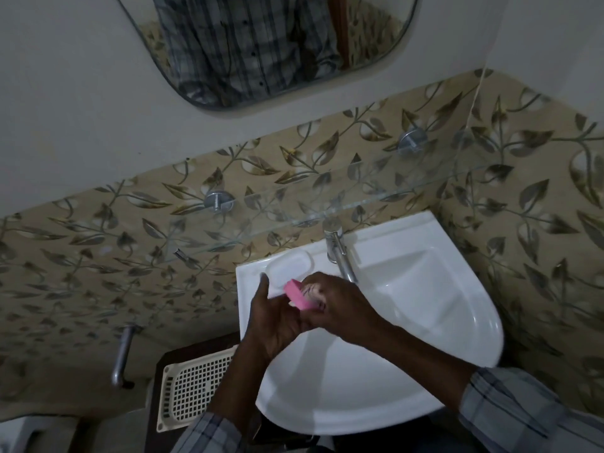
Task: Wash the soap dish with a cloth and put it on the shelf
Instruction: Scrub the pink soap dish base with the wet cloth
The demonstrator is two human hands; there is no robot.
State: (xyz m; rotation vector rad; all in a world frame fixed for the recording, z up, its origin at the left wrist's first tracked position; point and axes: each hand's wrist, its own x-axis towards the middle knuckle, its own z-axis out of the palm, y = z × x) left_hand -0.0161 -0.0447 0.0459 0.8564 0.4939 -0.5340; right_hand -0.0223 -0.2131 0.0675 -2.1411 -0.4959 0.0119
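Soap dish (299,297), pink and tilted on edge, is up over the near-left part of the white sink (425,289), between both hands, so any drips should fall into the basin.

From the head camera: the left hand (277,320) comes in from below and cradles the dish. Its fingers are curled under the far side and mostly hidden, and the thumb stands straight up and free at the left. That looks like a steadying grip that leaves the top face bare for wiping.

The right hand (341,304) reaches across from the right with its fingers bunched round a pale cloth (312,289), pressing it against the dish's upper end. It's dim and a little blurred, so I can't tell exactly how the fingertips sit on the cloth.

The tap (340,253) stands just behind the hands, and no water shows from its spout. Beside it is the moulded soap recess (291,264) in the sink's rim.

Above the tap the glass shelf (327,194) juts from the leaf-pattern tiles on two round metal brackets, and that's the destination. I'd call this mid-scrub, with placing not yet begun. The lift will need to pass the tap.

Higher up, the mirror (261,44) reflects a checked shirt. A cream plastic basket (196,387) sits low on the left.
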